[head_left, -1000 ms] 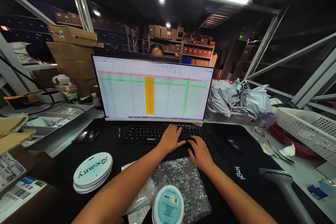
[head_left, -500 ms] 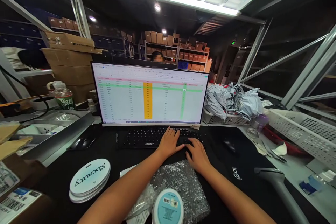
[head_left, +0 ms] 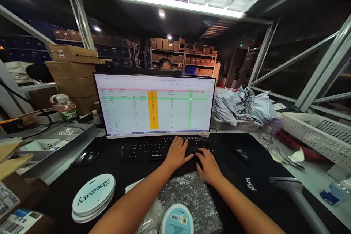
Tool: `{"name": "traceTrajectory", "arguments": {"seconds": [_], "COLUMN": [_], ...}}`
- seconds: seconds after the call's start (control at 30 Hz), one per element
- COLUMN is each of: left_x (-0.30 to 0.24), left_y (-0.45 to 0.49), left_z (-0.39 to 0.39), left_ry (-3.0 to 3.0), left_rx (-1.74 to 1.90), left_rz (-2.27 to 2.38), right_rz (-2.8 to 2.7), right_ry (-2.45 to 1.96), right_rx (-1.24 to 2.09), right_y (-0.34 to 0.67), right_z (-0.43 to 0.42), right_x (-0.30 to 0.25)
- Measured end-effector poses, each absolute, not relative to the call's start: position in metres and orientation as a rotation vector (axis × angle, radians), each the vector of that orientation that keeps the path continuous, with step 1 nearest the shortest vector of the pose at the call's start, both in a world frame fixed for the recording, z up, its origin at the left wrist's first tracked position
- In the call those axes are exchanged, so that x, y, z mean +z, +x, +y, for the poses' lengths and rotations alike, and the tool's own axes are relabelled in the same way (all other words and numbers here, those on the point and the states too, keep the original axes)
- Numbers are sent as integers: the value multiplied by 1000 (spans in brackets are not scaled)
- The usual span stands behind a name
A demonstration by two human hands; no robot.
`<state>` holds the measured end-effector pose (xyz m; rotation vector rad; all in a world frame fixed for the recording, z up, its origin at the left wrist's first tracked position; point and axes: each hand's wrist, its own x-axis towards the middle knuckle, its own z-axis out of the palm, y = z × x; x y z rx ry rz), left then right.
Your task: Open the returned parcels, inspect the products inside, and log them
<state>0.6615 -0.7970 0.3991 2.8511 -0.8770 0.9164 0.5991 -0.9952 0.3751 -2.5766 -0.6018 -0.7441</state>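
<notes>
Both hands rest on a black keyboard (head_left: 153, 147) below a monitor (head_left: 131, 113) that shows a spreadsheet with an orange column and a green row. My left hand (head_left: 177, 153) lies over the keyboard's middle, fingers stretched forward and thumb out to the right. Over the right end of the keys is my right hand (head_left: 208, 166), its fingers spread and slightly bent. Neither hand holds anything. Under the forearms lie a sheet of bubble wrap (head_left: 194, 197) and a round tub with a light blue label (head_left: 177, 221).
Round "sbeauty" discs (head_left: 93, 197) are stacked at left, near a black mouse (head_left: 86, 156). Another mouse (head_left: 242, 155) and a grey handheld scanner (head_left: 296, 190) lie at right. Behind are grey plastic mailers (head_left: 233, 104) and a white basket (head_left: 315, 128). Beyond the monitor, a person's head (head_left: 165, 64) shows.
The camera view has tilted up a little, so things sit lower in the picture. On the screen, the green highlighted row is lower in the list. Both hands stay on the keyboard.
</notes>
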Motion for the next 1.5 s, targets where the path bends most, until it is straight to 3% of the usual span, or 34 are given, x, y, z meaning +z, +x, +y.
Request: {"name": "traceTrajectory", "arguments": {"seconds": [0.83, 0.97, 1.1, 1.3, 1.5], "left_x": [402, 413, 439, 489, 506], "left_y": [652, 648, 642, 594, 504], "left_z": [-800, -800, -792, -757, -704], "left_ry": [2904, 2944, 2960, 3030, 2907], "left_rx": [1019, 1049, 1068, 1186, 1167], "left_rz": [-898, -1029, -1228, -1016, -586], "right_rz": [-608, -481, 57, 87, -188], "right_ry": [-2600, -2693, -2838, -2720, -2569], "right_rx": [-795, -952, -1082, -884, -874], "right_y": [595, 597, 612, 654, 676], "right_z": [-1000, -1033, -1116, -1230, -1244], "right_x": [379, 406, 419, 343, 300]}}
